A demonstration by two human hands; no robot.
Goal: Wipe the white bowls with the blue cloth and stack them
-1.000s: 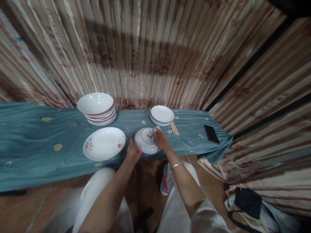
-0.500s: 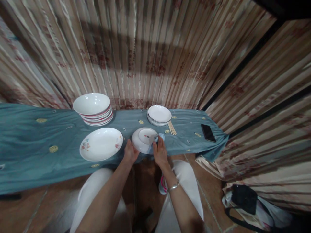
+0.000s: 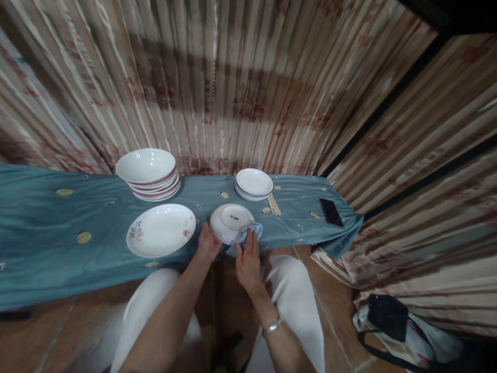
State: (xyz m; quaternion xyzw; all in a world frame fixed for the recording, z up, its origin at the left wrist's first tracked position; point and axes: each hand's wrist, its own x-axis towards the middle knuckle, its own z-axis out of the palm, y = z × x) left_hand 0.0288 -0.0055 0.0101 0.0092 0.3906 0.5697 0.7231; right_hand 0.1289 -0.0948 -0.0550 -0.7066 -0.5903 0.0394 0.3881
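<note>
A white bowl is held with its underside facing up at the front edge of the table, a small red and dark mark on its base. My left hand grips its left rim, fingers partly hidden beneath. Against the bowl's right side, my right hand presses a light blue cloth, its fingers extended over the fabric. Just left of the bowl lies an oval white plate with flower prints.
A stack of red-rimmed bowls stands at the back left. Behind the held bowl are stacked dark-rimmed dishes, with chopsticks beside them. A black phone rests at the right end of the teal tablecloth. A bag sits on the floor.
My right hand and the cloth have slid down along the bowl's right side, toward me, with the fingers straighter. The bowl and my left hand have stayed nearly in place.
</note>
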